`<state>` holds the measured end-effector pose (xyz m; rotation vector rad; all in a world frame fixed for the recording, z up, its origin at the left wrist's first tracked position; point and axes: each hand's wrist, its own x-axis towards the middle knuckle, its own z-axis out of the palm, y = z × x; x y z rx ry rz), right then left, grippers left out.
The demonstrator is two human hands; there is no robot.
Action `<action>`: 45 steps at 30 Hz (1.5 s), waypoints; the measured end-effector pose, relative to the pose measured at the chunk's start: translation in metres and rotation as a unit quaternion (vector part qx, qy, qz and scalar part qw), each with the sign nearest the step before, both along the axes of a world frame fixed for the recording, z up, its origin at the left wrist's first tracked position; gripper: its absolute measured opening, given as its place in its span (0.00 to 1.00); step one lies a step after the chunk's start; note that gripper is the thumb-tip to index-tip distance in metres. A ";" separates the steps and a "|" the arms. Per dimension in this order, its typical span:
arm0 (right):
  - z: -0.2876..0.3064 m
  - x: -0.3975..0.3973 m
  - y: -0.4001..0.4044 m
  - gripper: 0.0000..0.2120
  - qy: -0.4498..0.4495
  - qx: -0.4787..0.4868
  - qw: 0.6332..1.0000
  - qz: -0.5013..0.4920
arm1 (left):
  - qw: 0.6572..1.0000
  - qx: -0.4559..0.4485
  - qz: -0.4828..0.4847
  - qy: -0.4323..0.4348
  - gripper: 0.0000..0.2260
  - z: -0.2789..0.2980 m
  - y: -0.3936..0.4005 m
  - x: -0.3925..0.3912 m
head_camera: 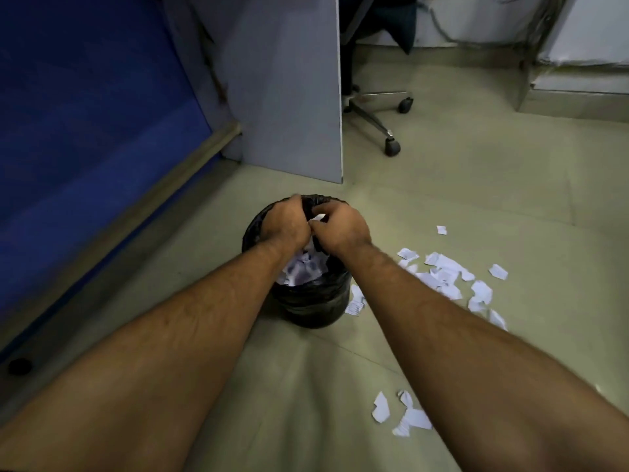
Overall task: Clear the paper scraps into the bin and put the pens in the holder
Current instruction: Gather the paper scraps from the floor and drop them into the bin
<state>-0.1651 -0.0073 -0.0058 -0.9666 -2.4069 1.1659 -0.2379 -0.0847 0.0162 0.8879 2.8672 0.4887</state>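
A small round bin [308, 306] lined with a black bag stands on the floor in the middle of the view. White paper scraps [303, 270] lie inside it. Both hands hover over its opening, close together. My left hand [286, 221] is curled with its fingers at the far rim. My right hand [342, 228] pinches a white paper scrap [319, 217] between the fingertips. More paper scraps [449, 277] lie scattered on the floor to the right of the bin, and a few scraps [401, 413] lie nearer to me. No pens or holder are in view.
A blue partition [85, 131] runs along the left. A grey desk panel [289, 90] stands behind the bin. An office chair base [381, 114] with castors sits at the back right, with cables and a white cabinet [578, 73] beyond it.
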 end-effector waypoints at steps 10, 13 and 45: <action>0.006 0.029 0.011 0.13 0.066 -0.027 0.989 -0.132 | 0.999 0.016 -0.023 0.023 0.14 0.010 0.019 0.025; 0.008 0.058 0.028 0.10 0.075 -0.016 0.983 -0.164 | 0.997 0.028 -0.057 0.046 0.14 0.013 0.035 0.044; -0.258 0.310 -0.016 0.11 -0.131 -0.015 0.966 -0.220 | 0.930 -0.144 -0.337 -0.035 0.12 -0.270 0.015 0.295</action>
